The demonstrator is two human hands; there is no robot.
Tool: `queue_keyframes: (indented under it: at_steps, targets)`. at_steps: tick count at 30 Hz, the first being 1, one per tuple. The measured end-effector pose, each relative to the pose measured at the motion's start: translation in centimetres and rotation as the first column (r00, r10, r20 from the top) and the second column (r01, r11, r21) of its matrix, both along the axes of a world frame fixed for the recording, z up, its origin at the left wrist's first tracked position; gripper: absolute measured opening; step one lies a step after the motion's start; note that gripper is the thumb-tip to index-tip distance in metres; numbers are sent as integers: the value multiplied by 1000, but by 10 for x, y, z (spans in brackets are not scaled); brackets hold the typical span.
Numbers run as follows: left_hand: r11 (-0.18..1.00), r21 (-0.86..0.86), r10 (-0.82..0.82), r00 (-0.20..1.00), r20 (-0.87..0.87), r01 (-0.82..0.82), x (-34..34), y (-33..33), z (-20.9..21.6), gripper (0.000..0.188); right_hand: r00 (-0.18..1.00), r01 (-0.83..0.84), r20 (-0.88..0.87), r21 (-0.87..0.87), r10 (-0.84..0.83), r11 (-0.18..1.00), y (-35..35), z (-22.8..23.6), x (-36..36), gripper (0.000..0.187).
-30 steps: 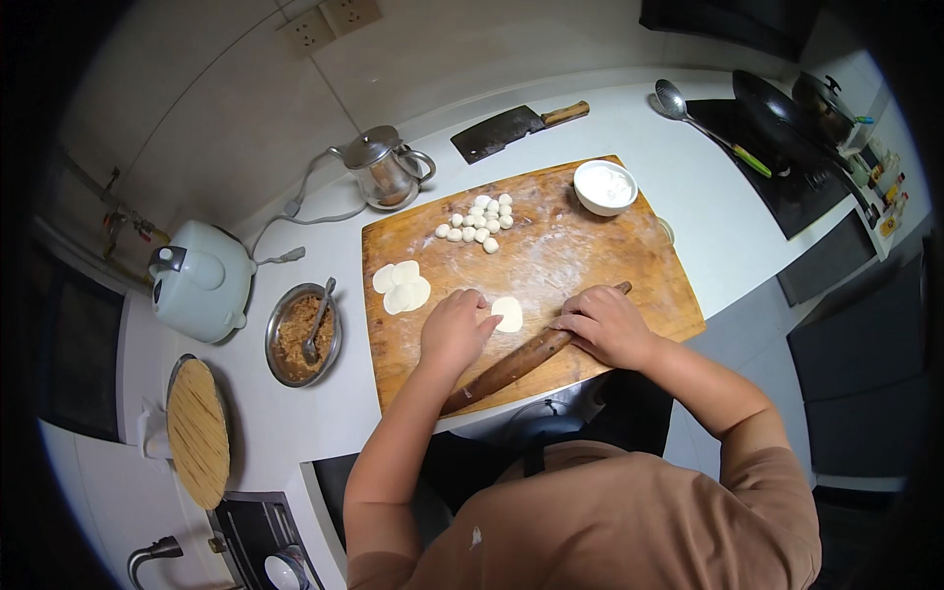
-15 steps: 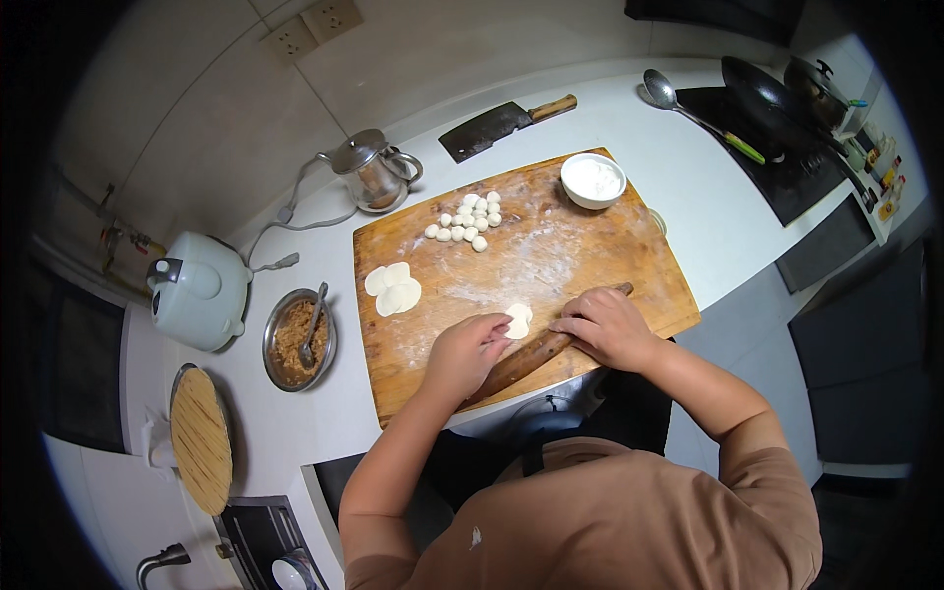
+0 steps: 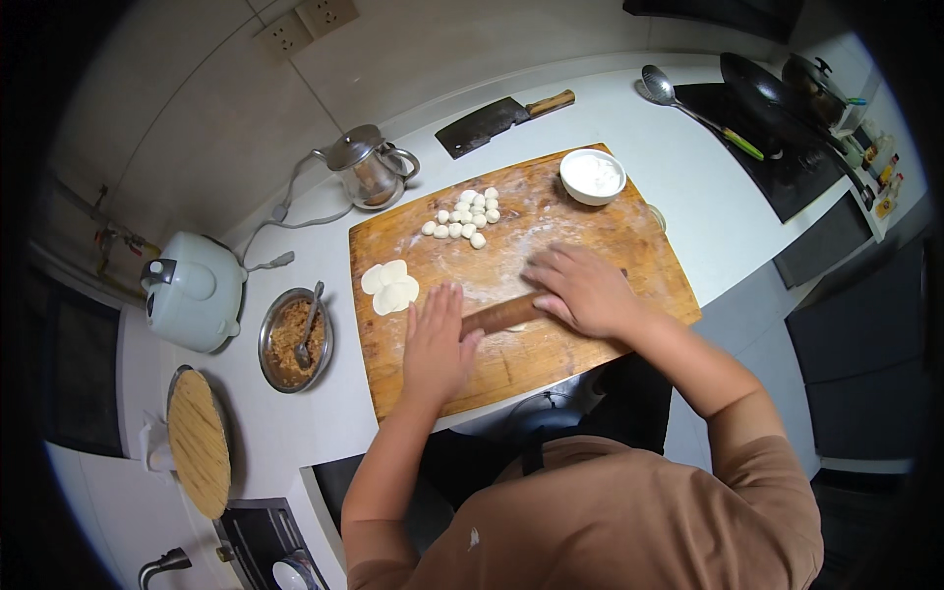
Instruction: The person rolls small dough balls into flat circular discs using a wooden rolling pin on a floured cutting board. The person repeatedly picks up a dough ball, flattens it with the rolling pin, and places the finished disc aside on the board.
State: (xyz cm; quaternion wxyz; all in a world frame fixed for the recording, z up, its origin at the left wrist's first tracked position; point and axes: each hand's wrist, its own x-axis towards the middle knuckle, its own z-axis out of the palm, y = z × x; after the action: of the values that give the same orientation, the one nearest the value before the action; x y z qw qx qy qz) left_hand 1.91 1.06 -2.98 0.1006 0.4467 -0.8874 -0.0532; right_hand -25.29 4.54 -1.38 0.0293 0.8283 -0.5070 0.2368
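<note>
A brown wooden rolling pin lies across the near part of the floured cutting board. My left hand rests flat on the pin's left end, fingers stretched out. Over its right part lies my right hand, palm down with extended fingers. Just a pale edge of a dough wrapper shows from beneath the pin. Several rolled wrappers overlap at the board's left side. Farther back sits a cluster of small dough balls. A white bowl of flour stands at the board's far right corner.
Left of the board is a metal bowl of filling with a spoon. Behind stand a metal kettle and a cleaver. A pale green appliance and a round slatted tray are at left; a skimmer and wok at right.
My left hand has let go of the wrapper and moved onto the rolling pin. The pin has rolled forward over the wrapper, and my right hand has shifted forward with its fingers extended.
</note>
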Motion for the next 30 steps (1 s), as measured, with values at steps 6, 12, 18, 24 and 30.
queue_keyframes:
  at_steps: [6, 12, 18, 24, 30]
  targets:
    - [998, -23, 59, 997, -39, -60, -10, -19, 1, 68, 993, 108, -56, 42, -106, 993, -30, -6, -9, 53]
    - [997, 65, -45, 999, 12, 45, 11, 53, 7, 78, 995, -85, -45, 103, 90, 991, 19, -2, -7, 58]
    - [992, -53, 113, 992, -47, -116, 10, 13, -8, 75, 994, -76, -72, 13, 77, 997, -45, -11, 4, 54]
    - [992, -39, 120, 992, -30, -121, 13, 17, 2, 73, 994, -95, -42, 52, 97, 994, -39, -5, 7, 60]
    - [988, 133, -74, 995, -60, 81, 26, 63, 22, 69, 982, -158, 122, 106, 144, 982, 34, -4, -2, 55]
